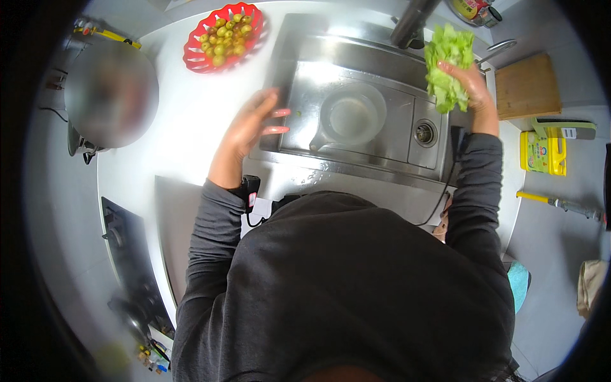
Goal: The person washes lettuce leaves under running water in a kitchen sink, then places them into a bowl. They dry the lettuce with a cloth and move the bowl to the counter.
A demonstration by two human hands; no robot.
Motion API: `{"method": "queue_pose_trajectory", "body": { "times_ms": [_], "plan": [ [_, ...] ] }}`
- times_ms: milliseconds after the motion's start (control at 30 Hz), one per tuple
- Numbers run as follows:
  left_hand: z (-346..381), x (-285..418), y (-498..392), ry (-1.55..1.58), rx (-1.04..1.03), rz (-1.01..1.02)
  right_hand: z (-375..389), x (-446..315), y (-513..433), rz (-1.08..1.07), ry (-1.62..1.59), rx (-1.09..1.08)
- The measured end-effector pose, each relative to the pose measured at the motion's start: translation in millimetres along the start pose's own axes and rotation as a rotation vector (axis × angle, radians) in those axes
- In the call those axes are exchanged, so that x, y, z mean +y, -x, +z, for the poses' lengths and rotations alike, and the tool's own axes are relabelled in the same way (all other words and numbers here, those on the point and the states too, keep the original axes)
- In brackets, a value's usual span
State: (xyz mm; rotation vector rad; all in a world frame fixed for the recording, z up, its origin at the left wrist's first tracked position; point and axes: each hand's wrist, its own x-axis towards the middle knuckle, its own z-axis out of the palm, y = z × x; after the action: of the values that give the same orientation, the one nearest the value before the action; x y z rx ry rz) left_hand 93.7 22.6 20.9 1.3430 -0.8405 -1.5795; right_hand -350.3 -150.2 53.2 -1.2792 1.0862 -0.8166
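Observation:
My right hand grips a bunch of green lettuce leaves above the right end of the stainless steel sink, near the faucet. At the sink's left edge, my left hand has its fingers spread and holds nothing. In the sink sits a translucent round bowl or strainer with a handle; whether it holds water is hard to tell. The drain lies to its right. A small green scrap rests on the sink floor.
A red openwork plastic basket of small green-brown fruit stands at the back left. A wooden board and a yellow jug are to the right. The cooktop is at the lower left. A cable hangs by my right sleeve.

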Motion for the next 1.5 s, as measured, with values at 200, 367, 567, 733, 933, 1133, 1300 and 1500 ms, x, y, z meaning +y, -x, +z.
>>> {"method": "queue_pose_trajectory", "body": {
  "times_ms": [200, 367, 567, 733, 933, 1133, 1300, 1500],
  "plan": [
    [2.9, 0.1, 6.6, -0.04, -0.027, 0.025, -1.2, 165.6, 23.1, 0.347, 1.319, -0.179],
    [8.9, -8.5, 0.5, -0.054, -0.006, -0.059, 26.6, 149.6, 6.9, 0.237, 0.345, -0.011],
    [48.6, -14.0, -26.5, -0.183, -0.088, -0.021, 153.1, 78.1, -0.4, 0.183, -0.156, -0.018],
    [71.8, -13.6, -21.9, 0.059, -0.131, -0.039, 236.3, 49.8, 12.5, 0.1, -0.537, -0.106],
    [67.3, -8.9, -10.6, 0.316, -0.161, 0.023, 272.2, 46.7, 23.1, 0.084, -0.768, -0.119],
    [52.2, -1.8, -2.1, 0.233, -0.139, -0.11, 258.0, 44.4, 23.3, -0.046, -0.396, -0.351],
    [47.1, -3.6, -6.1, 0.302, -0.151, -0.107, 244.3, 34.3, 16.8, -0.013, -0.127, -0.426],
    [36.1, -7.0, -12.2, 0.359, -0.115, -0.112, 234.7, 26.0, 12.8, -0.057, -0.059, -0.386]
  ]
}}
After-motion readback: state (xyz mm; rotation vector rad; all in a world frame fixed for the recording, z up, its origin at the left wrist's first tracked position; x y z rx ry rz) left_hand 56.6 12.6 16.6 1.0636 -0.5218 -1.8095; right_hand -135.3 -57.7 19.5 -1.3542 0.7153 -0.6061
